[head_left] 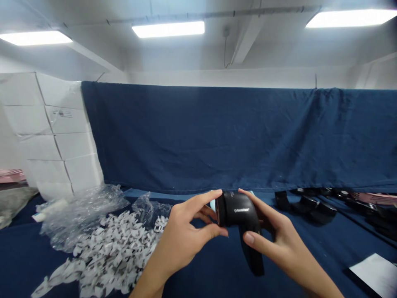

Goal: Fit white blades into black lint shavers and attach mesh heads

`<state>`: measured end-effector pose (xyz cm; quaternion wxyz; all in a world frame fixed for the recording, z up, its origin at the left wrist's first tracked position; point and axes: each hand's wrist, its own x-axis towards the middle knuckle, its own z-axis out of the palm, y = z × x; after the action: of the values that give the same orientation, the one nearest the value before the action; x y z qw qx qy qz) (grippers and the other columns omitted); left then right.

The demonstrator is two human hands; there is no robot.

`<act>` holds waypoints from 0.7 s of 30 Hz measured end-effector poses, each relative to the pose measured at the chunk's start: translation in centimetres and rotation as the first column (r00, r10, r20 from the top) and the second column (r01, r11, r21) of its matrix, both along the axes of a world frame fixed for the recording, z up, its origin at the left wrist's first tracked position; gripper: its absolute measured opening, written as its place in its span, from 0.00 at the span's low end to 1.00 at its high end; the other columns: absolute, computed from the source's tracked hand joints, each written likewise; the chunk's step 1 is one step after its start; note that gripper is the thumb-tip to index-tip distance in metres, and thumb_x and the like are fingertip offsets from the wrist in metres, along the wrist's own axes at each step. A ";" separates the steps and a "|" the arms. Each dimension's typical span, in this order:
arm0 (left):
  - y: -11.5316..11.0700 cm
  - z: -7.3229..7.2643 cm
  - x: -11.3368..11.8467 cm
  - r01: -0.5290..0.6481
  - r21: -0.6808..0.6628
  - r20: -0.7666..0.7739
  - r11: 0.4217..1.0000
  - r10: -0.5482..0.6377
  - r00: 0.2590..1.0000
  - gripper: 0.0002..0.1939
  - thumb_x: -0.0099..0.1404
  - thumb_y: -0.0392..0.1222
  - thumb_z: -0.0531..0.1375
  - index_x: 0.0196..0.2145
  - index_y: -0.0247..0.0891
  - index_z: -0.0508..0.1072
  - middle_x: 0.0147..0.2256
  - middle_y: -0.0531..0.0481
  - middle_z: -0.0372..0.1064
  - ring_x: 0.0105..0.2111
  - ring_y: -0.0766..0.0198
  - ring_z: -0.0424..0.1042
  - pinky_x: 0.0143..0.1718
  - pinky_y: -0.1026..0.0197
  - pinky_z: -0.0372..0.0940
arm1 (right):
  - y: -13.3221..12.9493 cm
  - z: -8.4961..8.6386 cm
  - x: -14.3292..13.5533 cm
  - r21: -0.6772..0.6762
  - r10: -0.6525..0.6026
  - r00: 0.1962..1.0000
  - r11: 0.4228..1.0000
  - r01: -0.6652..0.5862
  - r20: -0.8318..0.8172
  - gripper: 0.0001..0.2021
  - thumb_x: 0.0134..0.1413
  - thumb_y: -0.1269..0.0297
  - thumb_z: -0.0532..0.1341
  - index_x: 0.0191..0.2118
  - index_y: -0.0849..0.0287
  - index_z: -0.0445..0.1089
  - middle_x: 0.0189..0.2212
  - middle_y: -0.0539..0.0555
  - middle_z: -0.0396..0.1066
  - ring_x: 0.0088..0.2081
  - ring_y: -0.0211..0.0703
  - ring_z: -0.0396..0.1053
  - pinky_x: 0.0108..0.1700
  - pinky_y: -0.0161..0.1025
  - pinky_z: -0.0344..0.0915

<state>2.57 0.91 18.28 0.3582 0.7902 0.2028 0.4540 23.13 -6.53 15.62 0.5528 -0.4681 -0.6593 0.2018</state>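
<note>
A black handheld device (240, 213) with small white lettering on its round head and a long handle pointing down is held above the blue-covered table (217, 269). My right hand (279, 242) grips its body and handle from the right. My left hand (186, 236) pinches the head's left end, where a pale blue piece (213, 204) shows between thumb and forefinger.
A heap of small white plastic pieces (108, 252) and crumpled clear plastic bags (83, 211) lie at the left. Several black parts (310, 205) sit at the right rear. White paper (375, 273) is at the lower right. Stacked white boxes (52, 132) and a blue cloth screen (235, 136) stand behind.
</note>
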 end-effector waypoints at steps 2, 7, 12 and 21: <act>0.0 0.2 -0.2 0.036 -0.073 -0.020 0.997 -0.038 0.999 0.31 0.53 0.37 0.70 0.55 0.46 0.69 0.35 0.54 0.77 0.33 0.62 0.76 0.40 0.59 0.73 | -0.2 0.2 0.3 0.000 -0.013 0.999 1.000 0.013 0.051 0.36 0.51 0.56 0.68 0.64 0.46 0.55 0.59 0.56 0.64 0.54 0.57 0.67 0.54 0.55 0.67; 0.1 0.4 -0.5 0.131 -0.209 -0.018 0.969 -0.137 0.990 0.33 0.53 0.42 0.71 0.55 0.45 0.68 0.40 0.50 0.76 0.32 0.65 0.75 0.38 0.60 0.72 | -0.4 0.3 0.8 0.118 -0.055 0.972 0.993 0.028 0.228 0.37 0.50 0.60 0.69 0.64 0.39 0.54 0.61 0.51 0.61 0.60 0.56 0.60 0.61 0.59 0.56; -0.2 0.4 -0.3 0.067 -0.138 -0.034 0.988 -0.072 0.997 0.32 0.52 0.39 0.71 0.54 0.47 0.68 0.34 0.55 0.75 0.33 0.65 0.75 0.38 0.62 0.72 | -0.4 0.2 0.6 0.044 0.003 0.989 0.999 -0.009 0.149 0.36 0.53 0.57 0.67 0.64 0.40 0.52 0.59 0.52 0.63 0.56 0.55 0.65 0.55 0.54 0.65; -1.0 -0.3 0.5 -0.002 0.192 0.032 0.981 -0.004 0.999 0.32 0.53 0.29 0.69 0.53 0.52 0.69 0.55 0.52 0.66 0.40 0.65 0.74 0.44 0.59 0.74 | -1.5 1.2 0.4 -0.083 0.051 0.998 0.995 -0.053 -0.033 0.29 0.55 0.54 0.65 0.62 0.46 0.60 0.56 0.53 0.67 0.57 0.54 0.65 0.49 0.43 0.71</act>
<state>3.02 -0.12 17.97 0.2839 0.8138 0.1520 0.4838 23.57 -7.98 16.80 0.5375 -0.4702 -0.6536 0.2508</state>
